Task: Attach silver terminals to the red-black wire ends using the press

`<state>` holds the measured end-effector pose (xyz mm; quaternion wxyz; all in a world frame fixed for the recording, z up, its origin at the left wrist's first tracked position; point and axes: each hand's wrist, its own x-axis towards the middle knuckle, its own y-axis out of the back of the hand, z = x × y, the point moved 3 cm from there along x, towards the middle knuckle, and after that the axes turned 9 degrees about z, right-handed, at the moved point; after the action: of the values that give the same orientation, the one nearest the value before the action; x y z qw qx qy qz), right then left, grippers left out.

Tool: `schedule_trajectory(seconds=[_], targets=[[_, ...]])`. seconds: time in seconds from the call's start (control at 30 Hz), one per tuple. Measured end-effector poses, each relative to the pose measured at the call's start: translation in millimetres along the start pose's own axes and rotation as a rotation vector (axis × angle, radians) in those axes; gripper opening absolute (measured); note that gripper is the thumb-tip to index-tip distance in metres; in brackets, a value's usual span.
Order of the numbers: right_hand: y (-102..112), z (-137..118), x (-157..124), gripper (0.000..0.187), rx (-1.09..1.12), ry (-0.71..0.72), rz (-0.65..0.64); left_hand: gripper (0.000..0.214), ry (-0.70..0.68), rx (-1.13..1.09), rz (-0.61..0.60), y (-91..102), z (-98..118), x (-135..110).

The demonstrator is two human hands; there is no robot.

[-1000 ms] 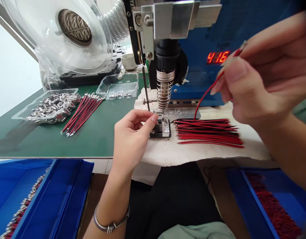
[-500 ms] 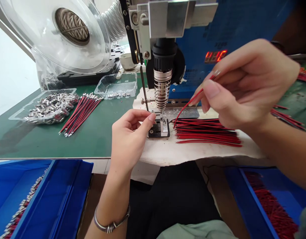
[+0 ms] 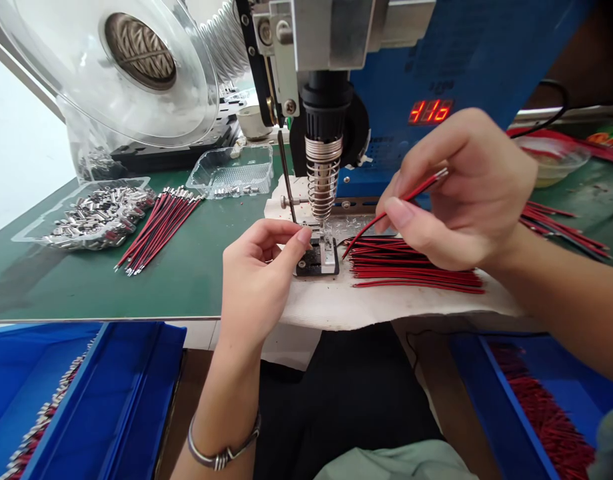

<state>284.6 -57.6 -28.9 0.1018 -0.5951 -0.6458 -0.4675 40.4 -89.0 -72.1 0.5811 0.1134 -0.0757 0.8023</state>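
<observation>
My right hand (image 3: 461, 193) pinches a red and black wire (image 3: 386, 213) between thumb and fingers, its free end slanting down towards the small metal fixture (image 3: 319, 259) under the soldering tip (image 3: 322, 180). Below it lies a pile of red and black wires (image 3: 416, 267) on a white cloth (image 3: 366, 303). My left hand (image 3: 259, 280) rests at the fixture's left side, thumb and forefinger pinched together at its edge; what they hold is too small to make out. A bracelet is on that wrist.
A blue machine with a red display (image 3: 429, 111) stands behind. A clear reel (image 3: 121, 67) is at top left. Trays of metal terminals (image 3: 96, 213) and a bundle of finished wires (image 3: 159, 223) lie on the green mat. Blue bins (image 3: 111, 393) sit below the table edge.
My right hand has come down and leftwards with the wire, bringing its end close to the fixture. My left hand has stayed at the fixture.
</observation>
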Motion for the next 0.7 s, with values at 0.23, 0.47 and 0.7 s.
schedule_trajectory(seconds=[0.23, 0.47, 0.7], targets=[[-3, -25, 12, 0.020, -0.107, 0.208, -0.006, 0.024, -0.017, 0.016, 0.004, 0.1, 0, 0], [-10, -14, 13, 0.043, -0.078, 0.317, -0.235, 0.022, -0.024, 0.025, 0.007, -1.9, 1, 0], [-14, -11, 11, 0.063, -0.104, 0.328, -0.227, 0.022, -0.009, -0.006, 0.000, -0.6, 0, -1]])
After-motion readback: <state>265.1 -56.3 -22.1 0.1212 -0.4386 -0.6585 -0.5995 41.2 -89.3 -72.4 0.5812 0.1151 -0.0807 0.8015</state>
